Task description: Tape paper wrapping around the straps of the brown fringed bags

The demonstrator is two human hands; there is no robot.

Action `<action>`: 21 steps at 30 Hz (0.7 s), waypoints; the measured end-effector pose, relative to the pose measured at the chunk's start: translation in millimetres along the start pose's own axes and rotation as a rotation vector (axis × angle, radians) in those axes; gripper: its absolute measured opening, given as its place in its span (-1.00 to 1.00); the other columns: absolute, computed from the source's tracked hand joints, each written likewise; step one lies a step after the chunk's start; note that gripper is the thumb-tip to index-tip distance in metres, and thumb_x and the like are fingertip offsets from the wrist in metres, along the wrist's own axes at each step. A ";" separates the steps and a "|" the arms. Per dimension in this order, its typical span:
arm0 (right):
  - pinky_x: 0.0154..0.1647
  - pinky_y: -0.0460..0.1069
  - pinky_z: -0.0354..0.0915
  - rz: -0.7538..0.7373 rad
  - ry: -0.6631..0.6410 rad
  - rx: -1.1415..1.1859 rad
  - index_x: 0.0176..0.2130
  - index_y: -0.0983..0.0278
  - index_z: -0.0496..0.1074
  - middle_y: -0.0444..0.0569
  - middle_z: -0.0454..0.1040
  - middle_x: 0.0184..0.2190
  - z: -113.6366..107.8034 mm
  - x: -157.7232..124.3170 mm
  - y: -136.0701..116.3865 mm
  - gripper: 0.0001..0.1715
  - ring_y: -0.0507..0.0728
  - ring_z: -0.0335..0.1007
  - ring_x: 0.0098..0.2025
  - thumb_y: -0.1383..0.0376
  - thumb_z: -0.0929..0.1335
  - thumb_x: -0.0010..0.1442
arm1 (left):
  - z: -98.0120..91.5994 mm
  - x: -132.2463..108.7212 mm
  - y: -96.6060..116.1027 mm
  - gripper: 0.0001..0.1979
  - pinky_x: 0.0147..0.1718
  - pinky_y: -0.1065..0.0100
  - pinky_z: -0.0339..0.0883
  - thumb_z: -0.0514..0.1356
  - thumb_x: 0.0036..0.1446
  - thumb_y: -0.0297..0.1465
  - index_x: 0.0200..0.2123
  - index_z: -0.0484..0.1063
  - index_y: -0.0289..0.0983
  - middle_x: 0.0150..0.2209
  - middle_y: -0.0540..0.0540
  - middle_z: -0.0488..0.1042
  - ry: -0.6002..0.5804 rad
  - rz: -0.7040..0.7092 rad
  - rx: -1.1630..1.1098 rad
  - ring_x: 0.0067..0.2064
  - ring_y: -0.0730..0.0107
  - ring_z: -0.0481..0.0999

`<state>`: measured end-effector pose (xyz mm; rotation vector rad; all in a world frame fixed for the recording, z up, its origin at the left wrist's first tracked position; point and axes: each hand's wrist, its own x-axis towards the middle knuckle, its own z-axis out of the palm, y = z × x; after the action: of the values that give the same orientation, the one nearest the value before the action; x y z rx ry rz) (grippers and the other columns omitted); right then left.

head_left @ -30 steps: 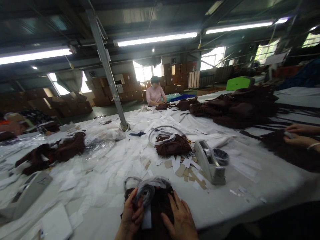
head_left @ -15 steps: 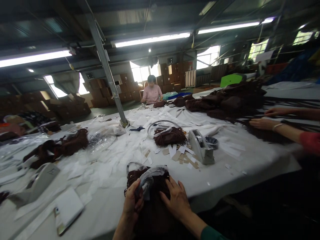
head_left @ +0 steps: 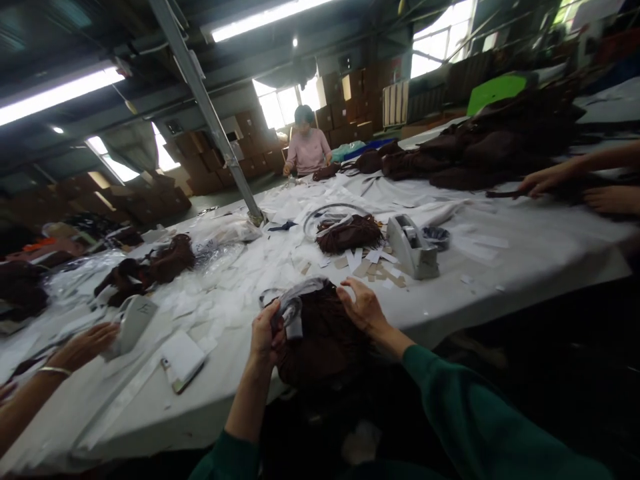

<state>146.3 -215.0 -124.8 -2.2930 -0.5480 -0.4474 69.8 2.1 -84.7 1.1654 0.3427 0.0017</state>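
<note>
The left hand (head_left: 267, 331) is pinching the coiled, pale-wrapped strap (head_left: 291, 309), and a white tag (head_left: 295, 329) is hanging just beside that grip. The right hand (head_left: 364, 307) is resting at the bag's right side, its grip loosely spread and seemingly pinching nothing. Between them the fringed brown bag (head_left: 320, 360) is lying at the near edge of the desk (head_left: 530, 267), its lower part apparently reaching past. With only the left grip pinching, a loosened thumb could be letting the coil spring out, or the overhang could be pulling the bag off. Loose fringe could also be catching under the strap. Beyond, cards (head_left: 370, 265) are lying scattered between a second bag (head_left: 353, 233) and the tape dispenser (head_left: 415, 253); a careless reach could be dragging them along.
</note>
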 end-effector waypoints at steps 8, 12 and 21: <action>-0.16 -0.02 0.23 -0.513 -0.195 -0.009 -0.19 0.35 0.46 0.10 0.50 -0.25 -27.5 60.0 -51.9 -0.35 0.13 0.39 -0.19 0.03 0.01 0.40 | 27.0 2.8 12.9 -0.62 -0.90 0.63 -0.26 0.32 -0.05 -0.12 -0.52 0.32 -0.31 -0.72 0.13 0.27 -0.068 -0.004 0.180 -0.85 0.73 0.00; -0.44 -0.08 0.04 -0.290 -0.266 -0.128 -0.34 0.34 0.49 0.01 0.49 -0.49 -15.4 65.2 -47.8 -0.24 0.09 0.37 -0.42 -0.02 -0.02 0.39 | 33.8 10.7 11.7 -0.54 -0.90 0.61 -0.26 0.27 -0.01 -0.04 -0.60 0.24 -0.30 -0.75 0.12 0.23 -0.069 -0.045 0.152 -0.87 0.72 -0.01; -0.49 -0.10 -0.03 -0.235 -0.292 -0.048 -0.31 0.29 0.48 -0.07 0.50 -0.47 -6.1 72.6 -26.1 -0.32 0.06 0.36 -0.44 -0.17 0.13 0.28 | 54.1 32.6 -2.9 -0.45 -0.86 0.58 -0.27 0.10 0.12 0.05 -0.65 0.12 -0.26 -0.81 0.21 -0.01 -0.153 -0.049 -0.232 -0.86 0.73 -0.15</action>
<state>193.8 -184.2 -72.1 -2.3649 -0.9672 -0.2374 114.5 -41.9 -77.0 0.9209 0.2290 -0.0882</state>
